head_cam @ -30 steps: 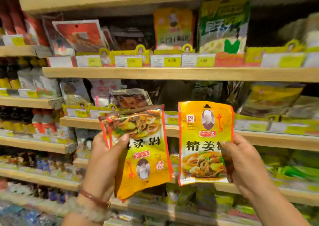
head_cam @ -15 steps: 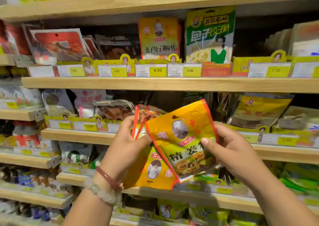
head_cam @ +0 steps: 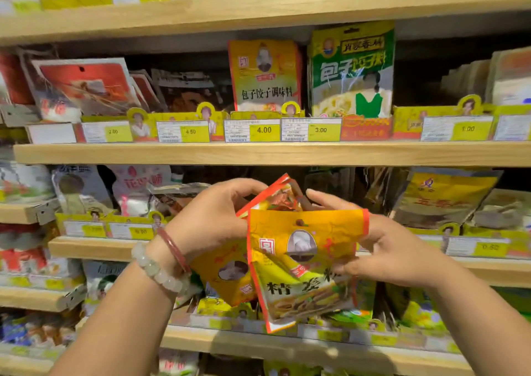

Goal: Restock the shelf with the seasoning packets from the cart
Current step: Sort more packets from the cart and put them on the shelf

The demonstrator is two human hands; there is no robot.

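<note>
1. Centre of frame, low: my left hand [head_cam: 212,220] grips a bunch of yellow seasoning packets [head_cam: 230,275] by their upper edge, thumb over the front. My right hand [head_cam: 388,249] pinches the front packet [head_cam: 301,266] at its right side, fingers behind, thumb in front.
2. Front packet overlaps the bunch and touches it. Looks like I am merging them into one stack before shelving.
3. Risk: the foil looks slick and the front packet hangs tilted from a side pinch. If my right hand lets go before the left has it, it likely slides out and drops.
4. Risk: the left bunch is fanned, one packet upside down. Pushed in like that, corners could snag the yellow price-tag rail [head_cam: 132,229] and buckle.
5. Risk: wrong slot. The middle shelf [head_cam: 287,153] above carries a similar yellow pack [head_cam: 265,77], with different text. Matching slot is hidden behind my hands, cannot tell where it is.
6. Risk: leaning packs at centre left [head_cam: 138,191] may topple if bumped.
</note>
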